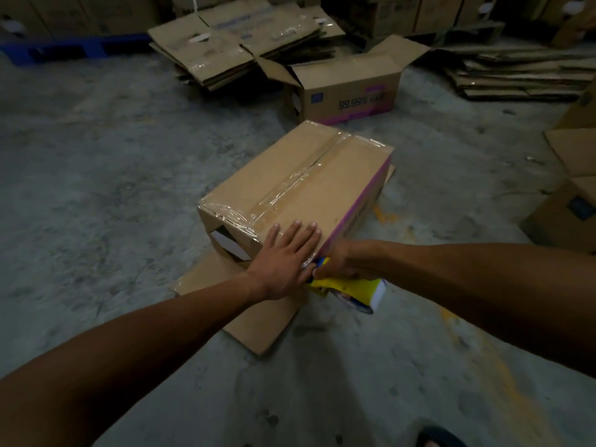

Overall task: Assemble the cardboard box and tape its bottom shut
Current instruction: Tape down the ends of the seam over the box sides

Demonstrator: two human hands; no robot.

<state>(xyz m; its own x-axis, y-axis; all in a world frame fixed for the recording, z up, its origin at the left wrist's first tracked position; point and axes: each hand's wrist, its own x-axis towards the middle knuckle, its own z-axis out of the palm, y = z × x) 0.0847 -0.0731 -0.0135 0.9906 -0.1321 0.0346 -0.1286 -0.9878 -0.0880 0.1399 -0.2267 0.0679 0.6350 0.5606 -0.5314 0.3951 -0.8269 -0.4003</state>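
My left hand point(285, 259) is lying flat, fingers spread, on the box point(300, 185) sitting on the floor point(96, 156); my right grip point(346, 261) is clamped around the tape gun point(348, 290) at its near corner.

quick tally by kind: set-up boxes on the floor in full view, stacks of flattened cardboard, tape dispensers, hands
Set-up boxes in full view: 2, the taped box and the open box behind it
Stacks of flattened cardboard: 2, far middle and far right
Tape dispensers: 1, the yellow dispenser
Hands: 2, left hand flat on the taped box, right hand holding the dispenser
Total: 7
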